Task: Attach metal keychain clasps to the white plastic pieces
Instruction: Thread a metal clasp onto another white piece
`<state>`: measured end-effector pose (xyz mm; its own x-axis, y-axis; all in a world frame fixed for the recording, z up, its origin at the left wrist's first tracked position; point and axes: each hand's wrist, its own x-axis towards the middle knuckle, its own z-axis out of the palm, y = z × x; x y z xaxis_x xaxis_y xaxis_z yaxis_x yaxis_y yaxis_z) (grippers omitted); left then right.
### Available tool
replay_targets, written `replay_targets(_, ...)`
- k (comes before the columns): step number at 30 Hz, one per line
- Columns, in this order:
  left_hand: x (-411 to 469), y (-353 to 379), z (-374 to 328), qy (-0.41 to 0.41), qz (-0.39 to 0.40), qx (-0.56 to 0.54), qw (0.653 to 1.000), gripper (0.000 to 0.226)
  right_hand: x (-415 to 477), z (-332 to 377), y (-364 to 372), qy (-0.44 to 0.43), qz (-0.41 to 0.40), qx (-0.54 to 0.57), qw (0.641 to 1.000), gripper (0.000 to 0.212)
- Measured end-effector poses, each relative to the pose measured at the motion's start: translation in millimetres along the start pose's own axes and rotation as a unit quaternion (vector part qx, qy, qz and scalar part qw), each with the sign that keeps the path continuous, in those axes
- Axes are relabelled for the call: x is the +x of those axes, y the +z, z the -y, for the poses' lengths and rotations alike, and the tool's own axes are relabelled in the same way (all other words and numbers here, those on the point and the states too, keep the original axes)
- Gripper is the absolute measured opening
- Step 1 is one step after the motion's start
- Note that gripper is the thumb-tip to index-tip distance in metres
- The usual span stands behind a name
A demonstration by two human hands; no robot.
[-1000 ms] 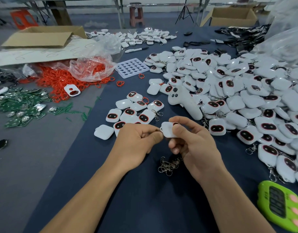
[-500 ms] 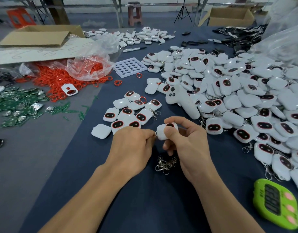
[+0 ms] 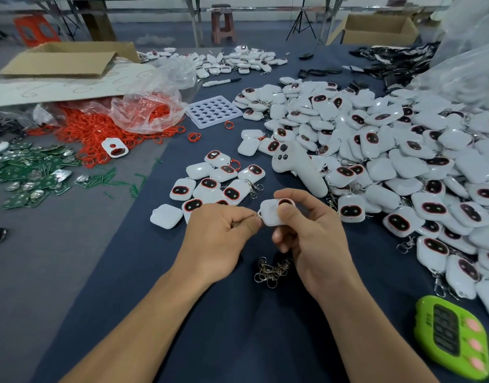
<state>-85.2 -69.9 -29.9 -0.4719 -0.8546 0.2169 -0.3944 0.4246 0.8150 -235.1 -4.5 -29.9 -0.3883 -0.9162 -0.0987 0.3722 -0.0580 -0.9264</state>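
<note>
While the right hand holds a white piece, the left hand pinches a clasp; both curled.

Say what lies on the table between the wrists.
A heap of loose clasps on the blue cloth, seen in the head view. Beyond it the left hand pinches a clasp, the right hand a white piece.

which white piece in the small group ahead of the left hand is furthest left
The plain one at the group's near-left corner, just left of the left hand. It lies blank side up, showing no dark red-rimmed window.
</note>
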Motion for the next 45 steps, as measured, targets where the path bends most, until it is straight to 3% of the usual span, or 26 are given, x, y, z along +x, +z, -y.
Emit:
replay_targets(2, -2.9, 0.8, 1.3, 0.03, -0.005, 0.158, 0.987, 0.032, -1.4, -2.3, 1.9, -0.025, -0.001, -0.038, 0.999, 0.016)
replay_targets(4, -5.1, 2.4, 0.5, 0.059, -0.012, 0.307, 0.95, 0.028, -2.8, -3.7, 3.7, -0.039, -0.001, -0.062, 0.997, 0.012)
replay_targets(6, -6.0, 4.4, 0.5, 0.079, -0.04, 0.355, 0.931, 0.026, -2.3, -3.3, 3.7, -0.035, -0.007, -0.061, 0.997, 0.014)
replay_targets(8, -5.5, 4.7, -0.5, 0.053, -0.063, 0.281, 0.956, 0.024, -0.7, -0.7, 3.0, -0.016, -0.013, -0.034, 0.999, 0.019)
replay_targets(10, -2.1, 3.7, 1.2, 0.005, -0.049, 0.103, 0.993, 0.016, 0.4, 2.8, 1.9, 0.007, -0.012, 0.009, 1.0, 0.02)
replay_targets(12, 1.2, 3.9, 1.8, -0.023, -0.014, -0.035, 0.999, 0.013, 1.4, 4.7, 0.6, 0.027, -0.01, 0.042, 0.999, 0.021)
replay_targets(16, 3.7, 4.0, -0.3, -0.059, 0.023, -0.132, 0.989, 0.019, 1.4, 5.4, 0.1, 0.035, -0.003, 0.053, 0.998, 0.021)
replay_targets(18, 2.2, 3.7, 0.1, -0.055, 0.004, -0.104, 0.993, 0.022, 0.3, 4.7, 0.7, 0.025, -0.002, 0.039, 0.999, 0.02)
replay_targets(21, -1.3, 3.3, 0.0, -0.024, -0.031, 0.031, 0.999, 0.025, -1.8, 2.9, 2.7, 0.0, -0.002, -0.005, 1.0, 0.018)
replay_targets(25, -2.1, 5.0, -4.4, -0.026, -0.044, 0.255, 0.966, 0.028, -4.2, -0.6, 5.3, -0.007, 0.0, -0.042, 0.999, 0.017)
replay_targets(27, -0.8, 7.5, -5.3, -0.018, -0.06, 0.296, 0.953, 0.028, -4.4, -0.4, 5.6, -0.003, -0.003, -0.033, 0.999, 0.017)
replay_targets(30, -0.5, 10.1, -5.3, -0.001, -0.106, 0.28, 0.954, 0.029, -2.6, 1.0, 3.3, 0.006, -0.002, -0.011, 1.0, 0.017)
replay_targets(34, -0.3, 7.4, -5.5, -0.033, -0.158, 0.156, 0.975, 0.014, 0.3, 1.7, 0.9, 0.029, -0.003, 0.003, 1.0, 0.021)
replay_targets(36, 0.4, 3.6, -5.7, -0.052, -0.199, 0.108, 0.973, 0.037, 1.9, 2.3, -0.2, 0.046, -0.006, 0.016, 0.999, 0.02)
replay_targets(40, 5.9, -15.2, 0.1, -0.078, -0.28, 0.161, 0.943, 0.059, 5.0, 5.6, -5.7, 0.077, -0.024, 0.075, 0.994, 0.021)
replay_targets(43, 9.3, -28.1, 9.2, -0.125, -0.276, 0.202, 0.931, 0.06, 5.8, 13.5, -7.1, 0.105, 0.005, 0.117, 0.988, 0.018)
replay_targets(45, 9.3, -28.1, 11.4, -0.147, -0.259, 0.198, 0.934, 0.057, 7.7, 22.3, -16.1, 0.093, 0.009, 0.237, 0.967, 0.018)
